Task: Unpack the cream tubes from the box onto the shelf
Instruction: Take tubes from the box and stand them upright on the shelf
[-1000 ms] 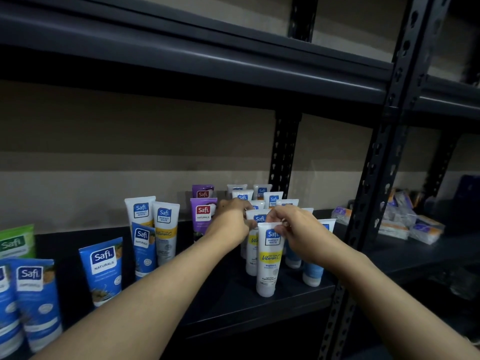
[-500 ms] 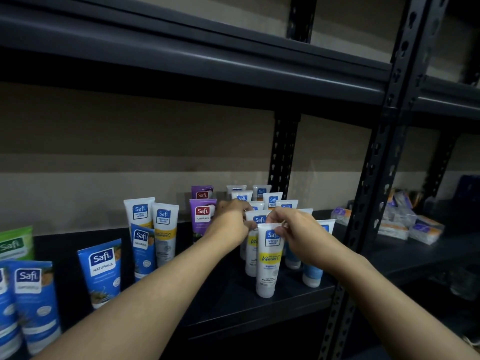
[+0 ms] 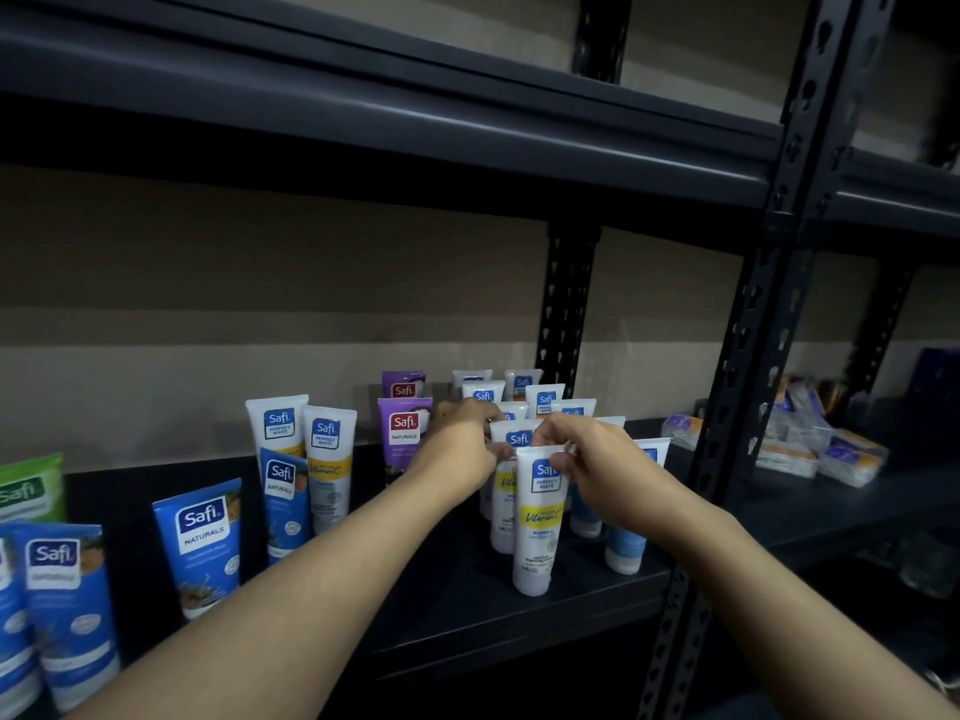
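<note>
**Inspector:** Largest items first.

**Onlooker:** The rack is dark steel. Its shelf carries the stock. Blue tubes stand at the left and purple tubes mid-shelf. Packets lie in the next bay, well apart.

**Inspector:** The task's goods?

**Onlooker:** White tubes stand caps down in rows just right of the purple ones. The box is out of view, so I cannot say how many remain.

**Inspector:** Hands?

**Onlooker:** Both reach over those rows. The left hand is beside the purple tubes. The right hand is in front of the rightmost white ones.

**Inspector:** The item in hand?

**Onlooker:** The front tube stands upright at the head of the rows, cap on the shelf, near the front edge. The right fingers pinch its top crimp. The left hand's fingers are curled at the crimp of the tube just behind. Whether they pinch it, I cannot tell.

**Inspector:** Any change over the last second?

**Onlooker:** Almost none. The front tube has stayed on its spot, upright, and both hands have kept their places at the crimps. I judge the tube already placed and the hands only squaring it. Letting go and fetching another looks like the next step.
</note>
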`<state>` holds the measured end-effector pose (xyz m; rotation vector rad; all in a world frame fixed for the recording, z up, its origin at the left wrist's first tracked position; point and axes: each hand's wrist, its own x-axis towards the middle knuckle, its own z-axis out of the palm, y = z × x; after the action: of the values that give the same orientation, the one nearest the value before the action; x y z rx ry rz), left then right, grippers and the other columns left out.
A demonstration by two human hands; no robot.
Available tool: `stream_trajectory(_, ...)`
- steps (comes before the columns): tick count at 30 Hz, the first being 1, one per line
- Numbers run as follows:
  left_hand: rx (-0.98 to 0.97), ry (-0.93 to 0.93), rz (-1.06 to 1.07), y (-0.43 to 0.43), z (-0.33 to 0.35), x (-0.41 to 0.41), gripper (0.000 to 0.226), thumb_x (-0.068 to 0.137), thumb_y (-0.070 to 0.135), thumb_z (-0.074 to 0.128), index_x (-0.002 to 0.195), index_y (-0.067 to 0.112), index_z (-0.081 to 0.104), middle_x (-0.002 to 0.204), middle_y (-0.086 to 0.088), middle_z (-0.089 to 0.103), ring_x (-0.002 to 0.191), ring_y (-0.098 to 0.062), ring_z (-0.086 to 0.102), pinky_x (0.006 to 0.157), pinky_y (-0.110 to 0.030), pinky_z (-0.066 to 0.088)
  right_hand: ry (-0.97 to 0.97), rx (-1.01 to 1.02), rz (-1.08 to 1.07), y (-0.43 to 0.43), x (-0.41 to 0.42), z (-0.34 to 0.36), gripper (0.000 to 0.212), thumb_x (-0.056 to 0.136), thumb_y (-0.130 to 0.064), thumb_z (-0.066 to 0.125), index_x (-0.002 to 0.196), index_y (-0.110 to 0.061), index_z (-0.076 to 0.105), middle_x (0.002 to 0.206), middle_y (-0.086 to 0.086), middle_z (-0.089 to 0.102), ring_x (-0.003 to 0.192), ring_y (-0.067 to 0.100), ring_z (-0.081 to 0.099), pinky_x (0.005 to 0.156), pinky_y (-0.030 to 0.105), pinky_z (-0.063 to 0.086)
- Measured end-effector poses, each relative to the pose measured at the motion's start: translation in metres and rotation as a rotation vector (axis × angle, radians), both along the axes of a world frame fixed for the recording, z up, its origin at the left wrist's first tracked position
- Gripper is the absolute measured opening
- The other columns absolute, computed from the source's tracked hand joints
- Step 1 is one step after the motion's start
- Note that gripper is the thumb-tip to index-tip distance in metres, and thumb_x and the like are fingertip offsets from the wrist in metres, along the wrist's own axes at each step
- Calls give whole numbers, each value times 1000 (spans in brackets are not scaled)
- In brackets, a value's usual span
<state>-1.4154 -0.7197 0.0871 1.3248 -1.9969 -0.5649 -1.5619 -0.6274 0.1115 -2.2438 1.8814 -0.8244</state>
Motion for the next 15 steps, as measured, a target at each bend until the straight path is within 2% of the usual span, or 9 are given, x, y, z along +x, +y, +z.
stream_trajectory(7,7,5,-11,3,2,0,42,82,26,73,122,26,61,118,-6,57,97,-22,62,87,-41,56,1,9,-2,1,-1,0,19,96,-10,49,97,-28,55,85,-20,47,77,-4,45,62,14,32)
stream_trajectory(15,-36,-44,-9,4,2,2,42,82,25,73,121,28,60,117,-4,57,99,-19,60,91,-39,54,-34,51,-1,2,-1,3,16,97,-13,51,99,-27,55,89,-13,53,78,1,49,63,16,36)
